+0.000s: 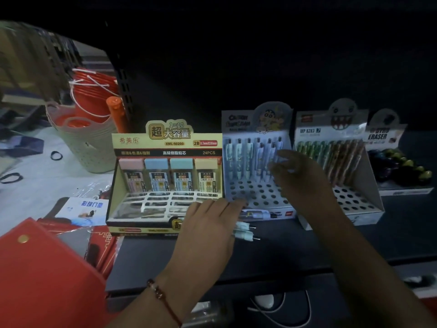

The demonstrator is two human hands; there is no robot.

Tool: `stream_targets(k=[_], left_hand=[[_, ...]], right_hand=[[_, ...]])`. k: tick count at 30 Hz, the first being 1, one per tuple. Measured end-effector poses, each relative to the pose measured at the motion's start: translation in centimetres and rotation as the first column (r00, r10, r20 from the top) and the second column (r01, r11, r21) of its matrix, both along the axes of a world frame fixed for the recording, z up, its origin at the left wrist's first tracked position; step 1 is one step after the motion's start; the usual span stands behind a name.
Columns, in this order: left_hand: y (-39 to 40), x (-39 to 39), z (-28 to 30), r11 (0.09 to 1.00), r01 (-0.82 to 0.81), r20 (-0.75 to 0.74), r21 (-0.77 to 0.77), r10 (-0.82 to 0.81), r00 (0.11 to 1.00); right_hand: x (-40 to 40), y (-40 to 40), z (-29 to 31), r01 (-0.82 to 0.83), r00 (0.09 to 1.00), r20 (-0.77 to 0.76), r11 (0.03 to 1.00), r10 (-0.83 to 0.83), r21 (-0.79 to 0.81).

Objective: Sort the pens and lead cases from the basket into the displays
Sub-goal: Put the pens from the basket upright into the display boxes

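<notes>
The lead case display stands at the left with four cases in its back row. Just right of it the left hand grips a few pale pens, their tips pointing right, low before the pen display. The right hand, fingers spread and blurred, hovers over that display's holes, so it is nearer the empty slots.
</notes>
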State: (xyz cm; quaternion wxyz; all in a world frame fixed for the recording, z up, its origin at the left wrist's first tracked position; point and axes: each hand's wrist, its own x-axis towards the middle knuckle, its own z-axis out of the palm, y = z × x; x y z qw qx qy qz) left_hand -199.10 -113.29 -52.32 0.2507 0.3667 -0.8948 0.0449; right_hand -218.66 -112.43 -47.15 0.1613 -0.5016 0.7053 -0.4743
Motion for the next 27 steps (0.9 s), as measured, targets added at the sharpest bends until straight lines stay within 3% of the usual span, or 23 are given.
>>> stream_targets(k=[4, 8, 15, 23, 25, 27], left_hand=[[0.0, 0.1, 0.1, 0.999, -0.021, 0.006, -0.031, 0.022, 1.0], [0.4, 0.1, 0.1, 0.998, -0.001, 0.026, -0.069, 0.003, 1.0], [2.1, -0.3, 0.2, 0.997, 0.078, 0.1, -0.008, -0.076, 0.992], [5.1, 0.1, 3.0, 1.0, 0.016, 0.126, -0.017, -0.013, 0.992], [5.5, 0.7, 4.4, 0.999, -0.011, 0.121, -0.039, 0.015, 0.993], [6.0, 1.3, 5.7, 0.998, -0.032, 0.145, -0.049, 0.038, 0.989]], right_hand=[[1.9, 3.0, 1.0, -0.324, 0.944, 0.131, 0.923, 0.302, 0.207], [2.4, 5.1, 0.2, -0.446, 0.853, 0.397, 0.867, 0.338, 0.221], [2.0, 7.3, -1.0, -0.42, 0.785, 0.563, 0.89, 0.258, 0.178], [-0.6, 8.2, 0.1, -0.292, 0.762, 0.626, 0.951, 0.169, 0.098], [-1.8, 7.9, 0.0, -0.224, 0.688, 0.713, 0.974, 0.134, 0.033], [-3.2, 7.6, -0.3, -0.143, 0.559, 0.823, 0.99, 0.095, -0.018]])
